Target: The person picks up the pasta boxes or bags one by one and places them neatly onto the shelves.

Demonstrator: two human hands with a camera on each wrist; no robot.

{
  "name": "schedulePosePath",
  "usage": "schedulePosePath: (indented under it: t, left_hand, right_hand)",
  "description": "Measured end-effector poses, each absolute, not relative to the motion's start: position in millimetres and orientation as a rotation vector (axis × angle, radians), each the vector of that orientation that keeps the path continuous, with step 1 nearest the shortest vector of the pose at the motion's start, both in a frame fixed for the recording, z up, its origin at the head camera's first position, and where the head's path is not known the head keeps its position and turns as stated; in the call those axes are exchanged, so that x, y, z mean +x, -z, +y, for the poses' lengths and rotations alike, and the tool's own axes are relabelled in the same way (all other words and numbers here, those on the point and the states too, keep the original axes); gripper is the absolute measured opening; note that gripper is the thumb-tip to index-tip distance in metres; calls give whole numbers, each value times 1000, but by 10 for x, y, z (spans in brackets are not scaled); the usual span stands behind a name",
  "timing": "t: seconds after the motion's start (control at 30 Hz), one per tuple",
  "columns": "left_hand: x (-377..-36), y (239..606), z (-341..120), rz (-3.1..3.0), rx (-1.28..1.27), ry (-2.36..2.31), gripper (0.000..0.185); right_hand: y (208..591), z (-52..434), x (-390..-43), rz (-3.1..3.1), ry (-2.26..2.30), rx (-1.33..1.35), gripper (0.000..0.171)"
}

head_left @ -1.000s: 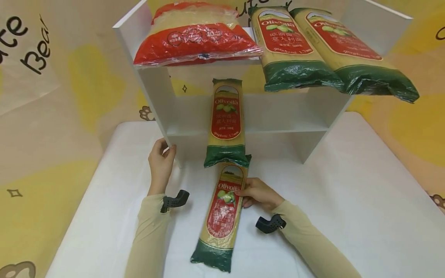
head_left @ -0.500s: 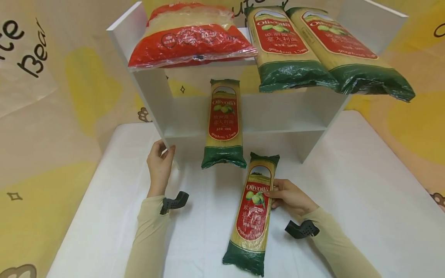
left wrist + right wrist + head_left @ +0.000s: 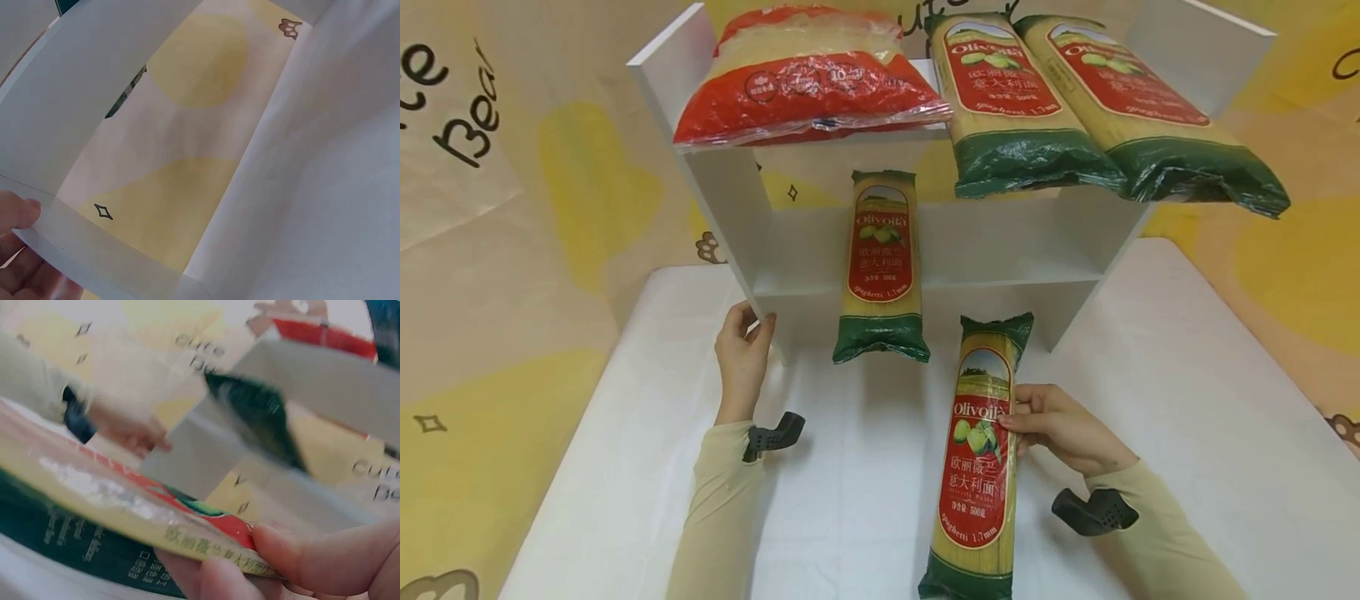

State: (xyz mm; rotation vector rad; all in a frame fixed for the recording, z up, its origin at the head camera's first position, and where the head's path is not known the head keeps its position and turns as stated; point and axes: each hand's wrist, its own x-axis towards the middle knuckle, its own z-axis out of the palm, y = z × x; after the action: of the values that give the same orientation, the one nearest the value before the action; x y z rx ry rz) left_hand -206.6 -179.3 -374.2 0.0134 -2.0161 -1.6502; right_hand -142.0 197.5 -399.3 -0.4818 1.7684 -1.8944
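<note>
My right hand [image 3: 1067, 425] grips a spaghetti packet [image 3: 977, 467] by its right edge, thumb on the red label and fingers behind. In the right wrist view the thumb [image 3: 312, 559] presses the edge of that packet [image 3: 125, 500]. The packet stands near upright in front of the white shelf unit [image 3: 1000, 237]. My left hand [image 3: 745, 358] pinches the lower front edge of the unit's left side panel, thumb and fingers on either side; the left wrist view shows the thumb [image 3: 19, 211] on the white board. Another spaghetti packet [image 3: 883, 267] lies on the middle shelf, its green end jutting forward.
On the top shelf lie a red bag of pasta [image 3: 812, 79] at the left and two spaghetti packets, one centre-right [image 3: 1007, 100] and one far right [image 3: 1142, 108], overhanging the front. A white cloth [image 3: 850, 508] covers the table; a patterned curtain [image 3: 550, 208] hangs behind.
My right hand has carried its spaghetti packet to the right, out from below the middle-shelf packet, and turned it more upright. My left hand stays on the side panel.
</note>
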Motion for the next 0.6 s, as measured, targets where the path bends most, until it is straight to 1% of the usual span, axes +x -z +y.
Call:
schedulePosePath:
  t: [0.1,0.27,0.6]
  left_hand:
    - [-2117,3814,-1837,-2015,21,1654,26]
    - [-2251,4010,-1938,-1999,24,1671,26]
    - [-2266,4002,-1935,-1995,-20,1696,26]
  right_hand:
    - [3828,2012,-1405,1710,1920,-579,16]
    - [3594,2046,-1413,1675,1952,-674,23]
    - [3288,2118,-1404,1671,1969,-738,28]
